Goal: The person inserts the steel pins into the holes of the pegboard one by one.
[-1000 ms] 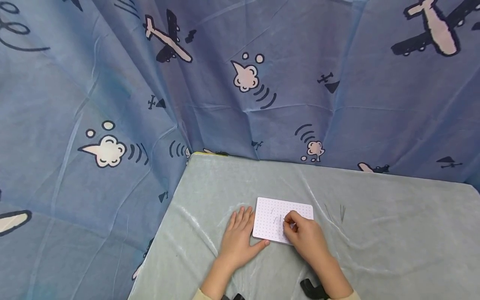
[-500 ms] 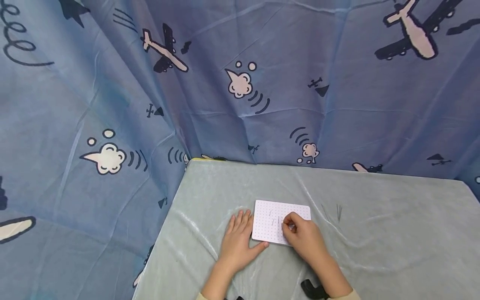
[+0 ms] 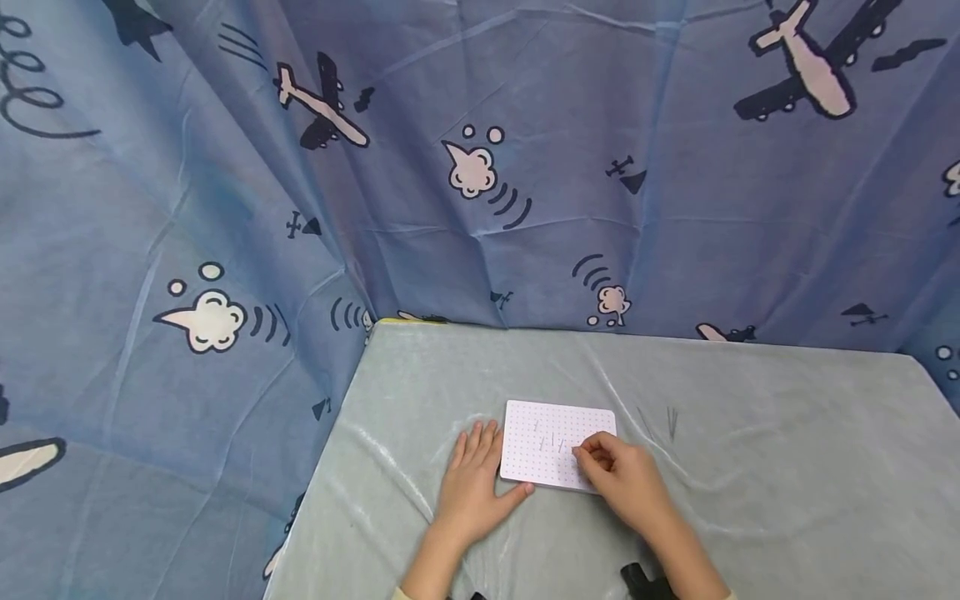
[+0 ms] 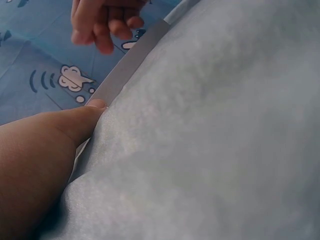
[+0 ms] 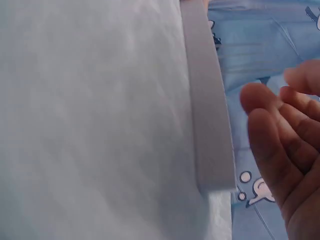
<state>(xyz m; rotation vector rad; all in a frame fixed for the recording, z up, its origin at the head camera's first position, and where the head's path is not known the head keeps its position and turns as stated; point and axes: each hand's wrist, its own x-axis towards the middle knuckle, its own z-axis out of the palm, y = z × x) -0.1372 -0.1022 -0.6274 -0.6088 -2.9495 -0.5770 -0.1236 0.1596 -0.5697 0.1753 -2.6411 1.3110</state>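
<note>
A white board with a dotted grid [image 3: 525,467] lies on the table, and several thin needles [image 3: 553,438] stand in its middle part. My left hand [image 3: 472,483] lies at the board's left side with fingers straight; its thumb [image 4: 90,112] touches the front edge in the left wrist view. Over the board's right part hovers my right hand [image 3: 622,479], thumb and fingers bent loosely. In the right wrist view, the right fingertips [image 5: 257,97] stand beyond the board's side wall [image 5: 210,100], and no needle shows between them.
Several loose dark needles [image 3: 672,422] lie on the pale green cloth [image 3: 787,450] to the right of the board. Blue curtains [image 3: 555,192] with printed planes hang behind and at the left. A black object [image 3: 645,583] sits by the right wrist.
My right hand has let go of a needle, now standing in the board, and moved slightly right. My left hand stays in place. The head view has shifted a little.
</note>
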